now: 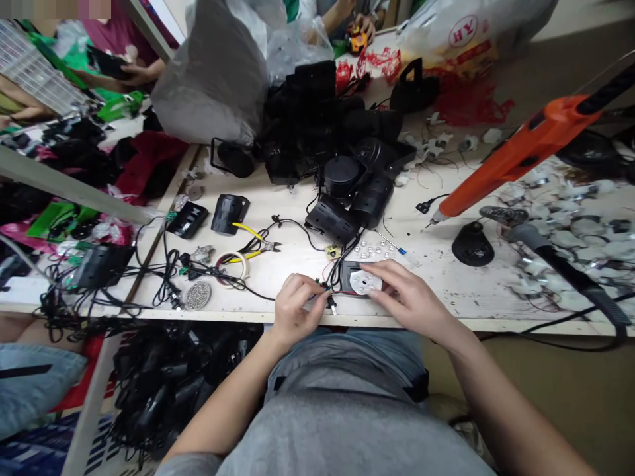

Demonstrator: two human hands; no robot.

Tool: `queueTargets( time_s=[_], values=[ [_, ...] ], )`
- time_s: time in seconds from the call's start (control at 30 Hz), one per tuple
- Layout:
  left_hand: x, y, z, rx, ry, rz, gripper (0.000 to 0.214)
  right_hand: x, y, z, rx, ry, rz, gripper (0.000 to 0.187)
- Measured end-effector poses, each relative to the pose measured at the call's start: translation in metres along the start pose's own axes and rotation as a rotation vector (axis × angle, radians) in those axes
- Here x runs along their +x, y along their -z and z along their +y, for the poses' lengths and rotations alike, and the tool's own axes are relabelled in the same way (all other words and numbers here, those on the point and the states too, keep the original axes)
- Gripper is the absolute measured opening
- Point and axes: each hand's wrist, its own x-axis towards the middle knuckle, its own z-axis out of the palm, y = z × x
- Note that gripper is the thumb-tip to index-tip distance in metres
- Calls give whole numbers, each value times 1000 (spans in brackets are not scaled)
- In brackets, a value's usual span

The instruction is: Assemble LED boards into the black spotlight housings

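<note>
White disc (366,283) sits over a dark box (352,267), lower centre of my frame; my right hand (415,301), half-curled, grips its edge. My left hand (297,307) pinches a thin red wire (341,292) between closed fingertips; tugging too hard could, I judge, snap it loose.
</note>
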Motion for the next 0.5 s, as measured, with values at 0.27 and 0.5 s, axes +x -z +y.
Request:
queueTargets(
  time_s=[0.27,0.5],
  values=[
    [-6,-15,10,186,48,-75,11,18,-21,5,456,-399,136,38],
    [4,-28,39,154,-55,-92,8,13,-20,-10,311,-317,347,32]
  ],
)
